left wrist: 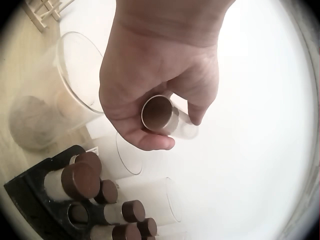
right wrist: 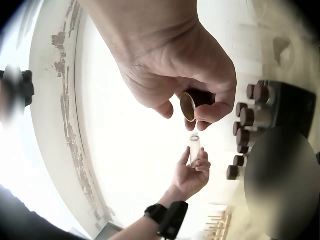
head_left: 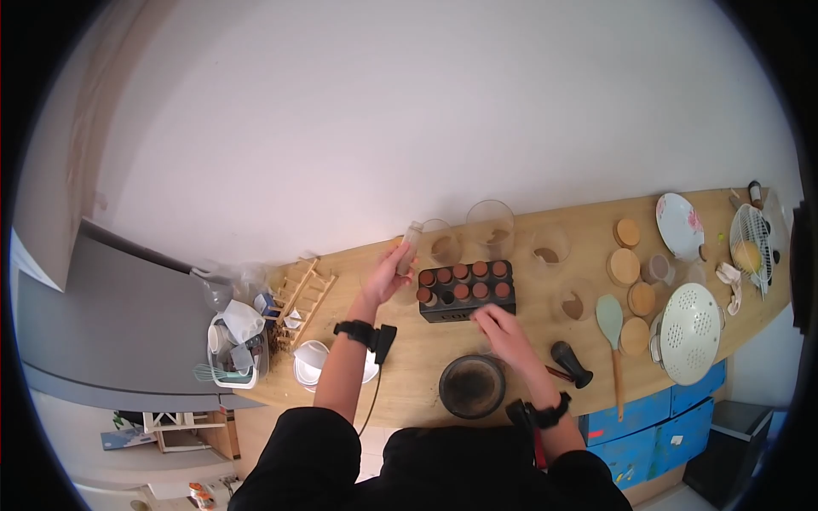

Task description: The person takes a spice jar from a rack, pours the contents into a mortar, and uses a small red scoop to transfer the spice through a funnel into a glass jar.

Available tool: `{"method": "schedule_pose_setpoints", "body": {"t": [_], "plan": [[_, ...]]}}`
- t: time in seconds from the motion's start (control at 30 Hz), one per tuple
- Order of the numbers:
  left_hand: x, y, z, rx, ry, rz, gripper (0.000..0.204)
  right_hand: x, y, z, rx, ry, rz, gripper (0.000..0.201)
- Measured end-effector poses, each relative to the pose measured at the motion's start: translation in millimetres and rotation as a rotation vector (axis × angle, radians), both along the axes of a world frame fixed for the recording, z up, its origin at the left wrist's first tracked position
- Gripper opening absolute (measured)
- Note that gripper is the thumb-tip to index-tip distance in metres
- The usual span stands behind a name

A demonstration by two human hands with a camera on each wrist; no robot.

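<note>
Grip curled round a clear vial (head_left: 413, 238), left hand (head_left: 388, 274) at eleven o'clock from the rack (head_left: 434, 316); right hand (head_left: 509, 336) pinches a brown cap (right wrist: 204, 97). Uncapping or recapping, seemingly; next calls for a steady vial.

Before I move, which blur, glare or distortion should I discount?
Head view: fisheye bows the long wooden counter, corners black. Left wrist view: white background washed out. Right wrist view: slim clear tube fades into overexposed white; a large dark oval, lower right, is out of focus.
</note>
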State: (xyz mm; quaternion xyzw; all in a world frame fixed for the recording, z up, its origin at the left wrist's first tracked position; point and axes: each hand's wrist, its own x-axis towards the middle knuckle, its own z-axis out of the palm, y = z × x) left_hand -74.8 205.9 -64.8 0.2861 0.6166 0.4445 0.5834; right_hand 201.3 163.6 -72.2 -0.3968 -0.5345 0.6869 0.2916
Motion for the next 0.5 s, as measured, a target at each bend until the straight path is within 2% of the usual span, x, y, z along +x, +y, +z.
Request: {"method": "schedule_pose_setpoints", "body": {"t": [0.03,0.07,0.13,0.27,0.33,0.37,0.4,0.47,0.5], "plan": [[7,-10,5,0.044,-0.174,0.101,0.036,-17,9,10,-0.014,0.054,-0.004,0.024],[11,-19,9,0.052,-0.179,0.108,0.036,-33,17,18,-0.027,0.106,-0.008,0.025],[17,-35,14,0.174,-0.404,0.172,0.041,-70,32,21,-0.033,0.076,-0.014,0.028],[25,-59,13,0.268,-0.466,0.070,0.048,-112,42,43,-0.037,0.110,0.065,0.034],[21,-65,16,0.289,-0.432,0.119,0.052,-122,44,41,0.363,0.097,0.122,0.040],[15,-68,19,0.282,-0.435,0.107,0.053,-121,41,43,0.341,-0.009,-0.025,0.041],[15,-69,19,0.288,-0.443,0.118,0.053,-122,39,45,0.344,-0.016,-0.013,0.041],[17,-72,21,0.201,-0.450,0.089,0.050,-124,33,46,0.480,-0.008,0.163,0.038],[15,-74,25,0.202,-0.455,0.089,0.050,-125,32,45,0.481,-0.013,0.164,0.038]]}}
